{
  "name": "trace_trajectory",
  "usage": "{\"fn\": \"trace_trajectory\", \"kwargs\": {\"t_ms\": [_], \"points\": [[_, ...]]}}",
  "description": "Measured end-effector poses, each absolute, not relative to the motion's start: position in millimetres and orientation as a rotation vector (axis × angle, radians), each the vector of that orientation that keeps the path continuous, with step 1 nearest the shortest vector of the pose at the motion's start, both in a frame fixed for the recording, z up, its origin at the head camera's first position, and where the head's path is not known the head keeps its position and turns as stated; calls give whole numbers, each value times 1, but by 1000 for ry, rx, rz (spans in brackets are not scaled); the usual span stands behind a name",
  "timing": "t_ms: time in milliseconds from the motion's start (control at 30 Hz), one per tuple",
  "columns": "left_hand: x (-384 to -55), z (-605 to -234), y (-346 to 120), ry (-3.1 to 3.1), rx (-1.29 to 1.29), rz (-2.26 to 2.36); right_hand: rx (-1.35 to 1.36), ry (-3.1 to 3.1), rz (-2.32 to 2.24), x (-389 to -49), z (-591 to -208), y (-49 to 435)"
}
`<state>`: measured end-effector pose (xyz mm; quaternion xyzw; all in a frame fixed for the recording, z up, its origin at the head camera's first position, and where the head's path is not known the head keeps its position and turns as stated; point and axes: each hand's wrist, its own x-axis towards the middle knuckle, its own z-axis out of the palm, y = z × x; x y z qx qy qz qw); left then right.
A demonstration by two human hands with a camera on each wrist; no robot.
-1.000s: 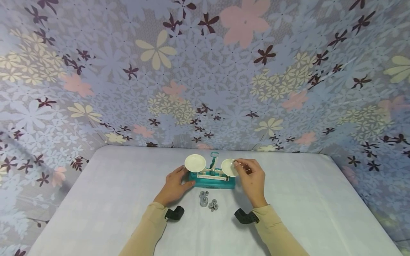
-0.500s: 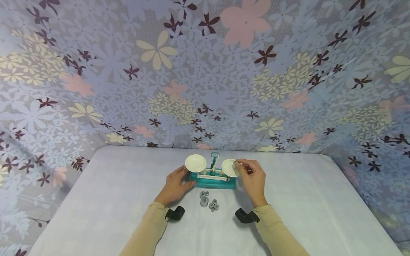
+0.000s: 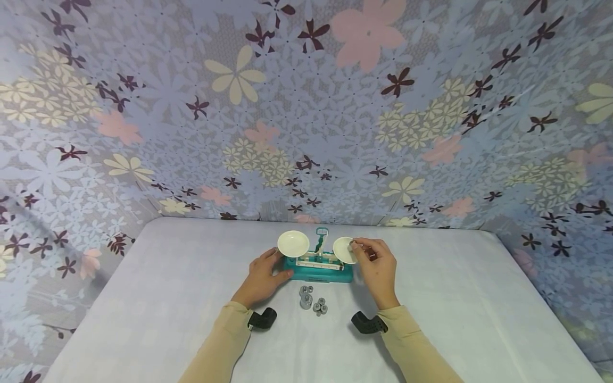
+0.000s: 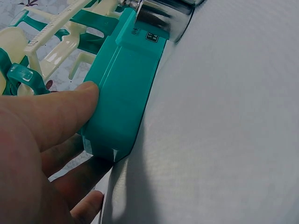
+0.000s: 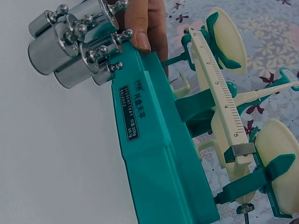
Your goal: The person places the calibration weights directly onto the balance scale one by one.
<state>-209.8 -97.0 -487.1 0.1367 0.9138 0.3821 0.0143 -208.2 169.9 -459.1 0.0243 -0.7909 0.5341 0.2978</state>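
A green tray balance (image 3: 321,274) stands at the back middle of the table, with a white left pan (image 3: 293,243) and a white right pan (image 3: 342,249). My left hand (image 3: 261,277) grips the left end of its base, thumb on the front face and fingers round the end. At the right pan's rim, my right hand (image 3: 378,268) pinches a small grey piece (image 3: 353,243) that looks like a metal weight; the fingers partly hide it. In the right wrist view a metal rider (image 5: 240,151) sits near the right end of the scale bar (image 5: 217,84).
Several shiny metal weights (image 3: 306,301) stand on the white table (image 3: 143,319) in front of the balance. The right wrist view shows their knobbed tops. A flowered cloth (image 3: 306,133) hangs behind the table.
Both hands keep their places at the balance. The whole head view has shifted very slightly; nothing else visibly moves.
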Motion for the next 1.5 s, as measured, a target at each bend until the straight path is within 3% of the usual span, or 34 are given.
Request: {"fn": "trace_trajectory", "kwargs": {"t_ms": [333,767,1500], "points": [[-211,-488,-96,2849,429,1187,57,-2096,1447,-209,-459,169],[-212,-489,-97,2851,430,1178,43,-2096,1436,-185,-421,156],[-209,-485,-97,2835,401,1190,312,-2036,1358,-153,-400,125]]}}
